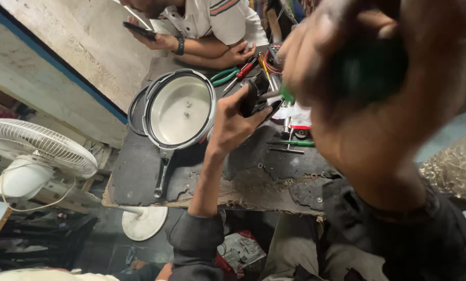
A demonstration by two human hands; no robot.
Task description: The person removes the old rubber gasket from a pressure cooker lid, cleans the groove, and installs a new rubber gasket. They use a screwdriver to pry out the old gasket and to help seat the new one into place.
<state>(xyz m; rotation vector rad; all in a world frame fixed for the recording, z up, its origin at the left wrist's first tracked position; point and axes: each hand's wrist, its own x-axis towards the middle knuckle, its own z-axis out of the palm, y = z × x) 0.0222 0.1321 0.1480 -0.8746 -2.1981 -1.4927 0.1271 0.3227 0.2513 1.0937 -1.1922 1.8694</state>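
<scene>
Your left hand (pixel 233 122) was curled around a small black part (pixel 254 96), which looked like hard plastic. You held it up just above the worktable (pixel 139 177). Your right hand (pixel 347 62) was very close to the camera, so it looked big and blurry. It was closed tight around a green screwdriver handle (pixel 371 67). The thin metal shaft (pixel 270 95) pointed right at the black part and touched it.

The table top was dark, rough and chipped along its front edge. Beside your left hand lay a round, shiny metal lid (pixel 180 109) with a long black handle. It was smooth and silver inside. Past the black part lay pliers with green grips (pixel 223 77) and a tool with a red grip (pixel 245 70). A thin green screwdriver (pixel 293 142) lay flat near your right arm.

Across the table, another person's hand (pixel 163 40) held a dark phone (pixel 139 31). A white fan with a wire cage (pixel 35 145) stood on the floor to the left.
</scene>
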